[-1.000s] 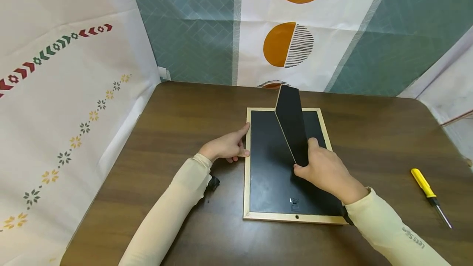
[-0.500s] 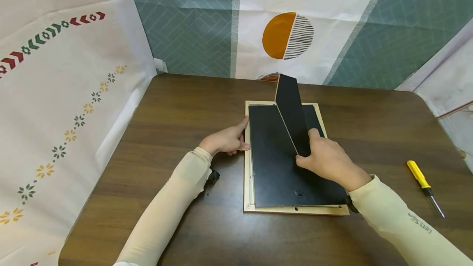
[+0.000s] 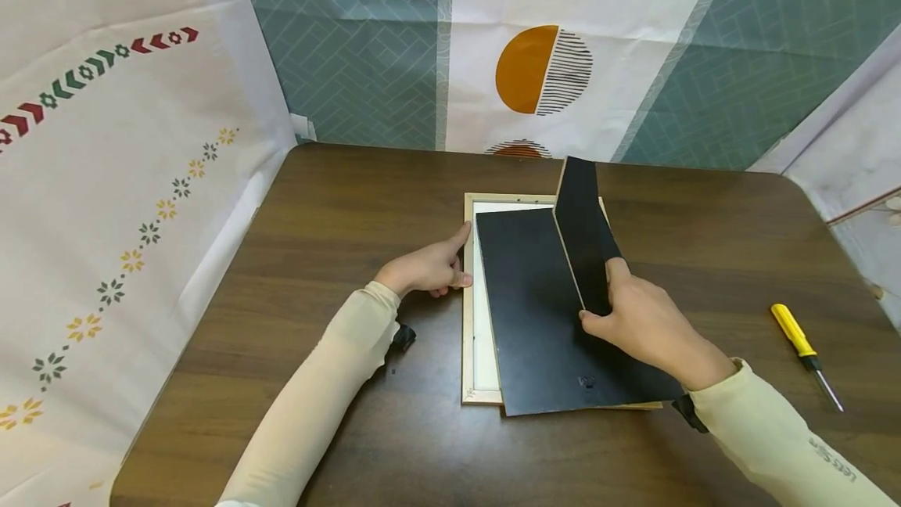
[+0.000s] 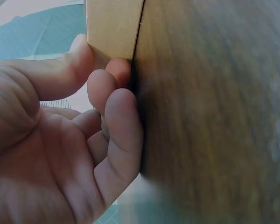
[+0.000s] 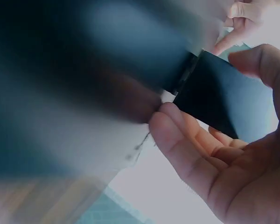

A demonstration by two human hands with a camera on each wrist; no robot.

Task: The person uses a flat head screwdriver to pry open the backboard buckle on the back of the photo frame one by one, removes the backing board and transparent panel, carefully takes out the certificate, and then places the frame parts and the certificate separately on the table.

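Note:
A picture frame of pale wood lies face down on the brown table. My left hand holds its left side; the left wrist view shows thumb and curled fingers at the wooden edge. Black backing board sits tilted and shifted to the right over the frame, its lower edge past the bottom rail. With my right hand I pinch the easel stand that sticks up from this board. In the right wrist view the stand is between thumb and fingers. A white sheet shows inside the frame.
A screwdriver with a yellow handle lies on the table at the right. Behind the table hangs a patterned cloth; a white printed cloth covers the left side.
My right hand has lifted the backing board out of its recess and drawn it right and toward me, baring the white sheet. The left hand has kept its hold on the frame.

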